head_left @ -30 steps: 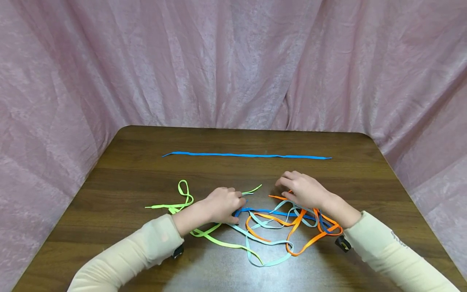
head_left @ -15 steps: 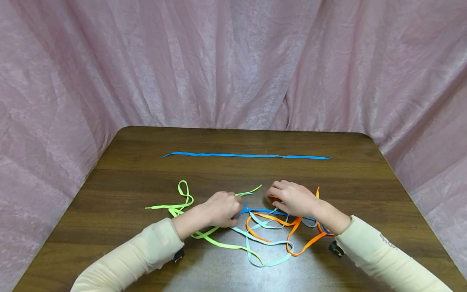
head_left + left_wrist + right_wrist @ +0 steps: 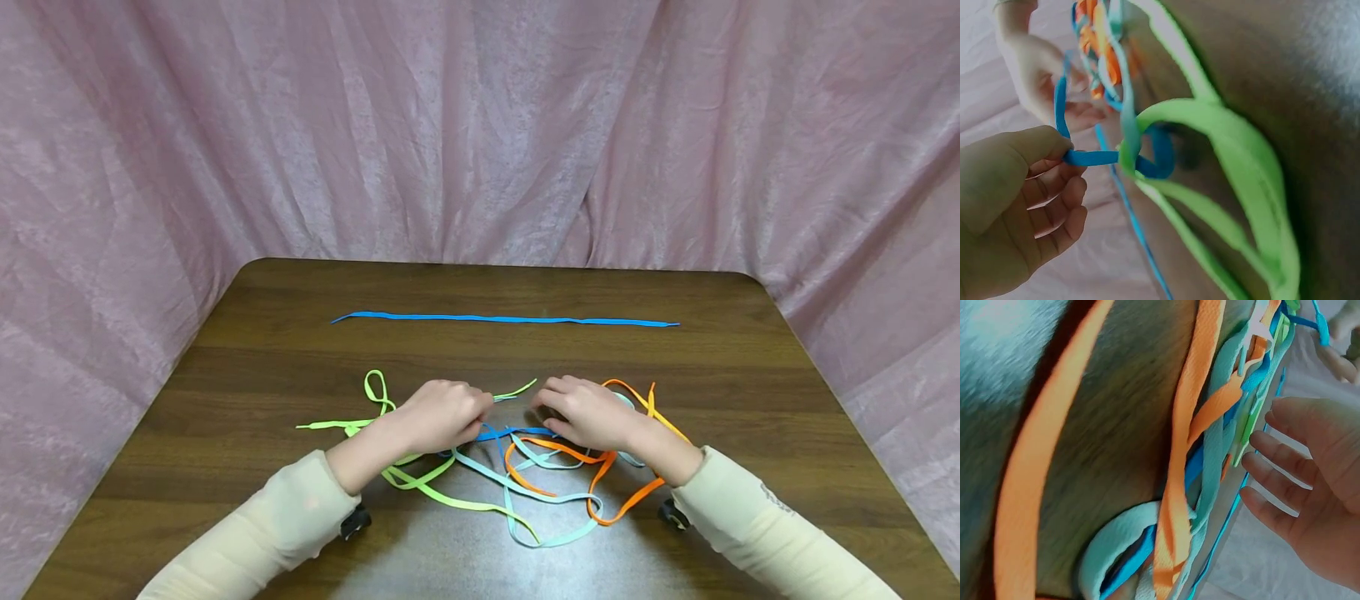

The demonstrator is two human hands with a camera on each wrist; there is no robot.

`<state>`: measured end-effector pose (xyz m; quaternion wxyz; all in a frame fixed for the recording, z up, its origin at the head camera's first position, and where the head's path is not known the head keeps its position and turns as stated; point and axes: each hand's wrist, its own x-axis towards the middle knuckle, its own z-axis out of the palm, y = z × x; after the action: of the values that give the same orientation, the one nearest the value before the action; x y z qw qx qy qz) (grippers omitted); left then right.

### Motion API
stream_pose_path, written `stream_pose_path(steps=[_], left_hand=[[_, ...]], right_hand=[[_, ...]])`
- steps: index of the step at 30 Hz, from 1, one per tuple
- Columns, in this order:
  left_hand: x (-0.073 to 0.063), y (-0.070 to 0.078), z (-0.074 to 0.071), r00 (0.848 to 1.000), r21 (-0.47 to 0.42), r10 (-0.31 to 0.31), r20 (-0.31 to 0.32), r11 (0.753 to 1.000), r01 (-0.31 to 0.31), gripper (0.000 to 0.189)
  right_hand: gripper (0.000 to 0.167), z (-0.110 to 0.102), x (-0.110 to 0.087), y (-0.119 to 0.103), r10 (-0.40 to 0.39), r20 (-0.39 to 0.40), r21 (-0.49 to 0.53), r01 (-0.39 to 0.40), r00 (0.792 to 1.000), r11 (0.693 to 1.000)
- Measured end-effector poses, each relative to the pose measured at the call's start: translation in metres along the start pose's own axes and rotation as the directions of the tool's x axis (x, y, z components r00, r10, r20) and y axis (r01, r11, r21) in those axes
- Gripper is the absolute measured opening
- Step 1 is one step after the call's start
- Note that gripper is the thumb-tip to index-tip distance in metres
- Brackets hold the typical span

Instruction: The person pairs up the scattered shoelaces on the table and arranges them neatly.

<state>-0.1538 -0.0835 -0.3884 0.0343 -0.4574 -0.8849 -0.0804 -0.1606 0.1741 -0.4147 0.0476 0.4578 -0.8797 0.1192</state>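
Note:
My left hand pinches a blue shoelace between thumb and forefinger, lifting part of it. In the left wrist view this lace passes through a loop of lime-green shoelace, whose tips spread left and forward in the head view. Over the right part of the tangle my right hand hovers, fingers loosely bent and holding nothing. Beneath and around it lie an orange shoelace and a pale teal shoelace, interwoven with the blue one. The hands and forearms hide parts of the tangle in the head view.
A separate blue shoelace lies stretched nearly straight across the back of the brown wooden table. Pink curtains hang behind and at both sides. Glare brightens the tabletop near the front.
The left hand has drawn slightly left, pulling the blue lace. The right hand has moved left and nearer to the left hand, uncovering orange and teal loops behind it.

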Motion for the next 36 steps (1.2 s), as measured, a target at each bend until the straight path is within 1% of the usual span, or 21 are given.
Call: stream_pose_path(steps=[6,10,17,22,27,32,36], left_hand=[[-0.009,-0.007,-0.015,0.997,-0.014,-0.025,-0.067,1.0,0.024,0.014],[-0.018,-0.012,-0.022,0.994,-0.031,-0.054,-0.097,0.998,0.051,0.012],[-0.033,-0.024,-0.03,0.983,-0.041,-0.095,-0.155,0.995,0.09,0.022],[-0.042,-0.03,-0.035,0.978,-0.045,-0.144,-0.153,0.989,0.138,0.022],[-0.05,-0.036,-0.035,0.973,-0.054,-0.188,-0.135,0.982,0.182,0.017],[-0.056,-0.043,-0.034,0.964,-0.076,-0.233,-0.128,0.972,0.225,0.017],[-0.059,-0.048,-0.032,0.956,-0.074,-0.26,-0.135,0.965,0.252,0.017]], right_hand=[[0.02,0.002,0.006,-0.005,-0.018,0.002,0.004,0.018,1.0,1.0],[0.021,0.003,0.011,-0.01,-0.018,0.006,-0.001,0.018,1.0,1.0],[0.019,0.009,0.018,-0.015,-0.039,0.016,0.009,0.039,0.999,0.999],[0.017,0.015,0.02,-0.017,-0.039,0.029,0.001,0.039,0.999,0.999],[0.009,0.019,0.021,-0.018,-0.01,0.04,-0.035,0.012,0.999,0.999],[0.017,0.02,0.022,-0.017,-0.014,0.042,-0.061,0.016,0.999,0.998],[0.019,0.019,0.021,-0.015,0.009,0.058,-0.04,-0.006,0.998,0.999]])
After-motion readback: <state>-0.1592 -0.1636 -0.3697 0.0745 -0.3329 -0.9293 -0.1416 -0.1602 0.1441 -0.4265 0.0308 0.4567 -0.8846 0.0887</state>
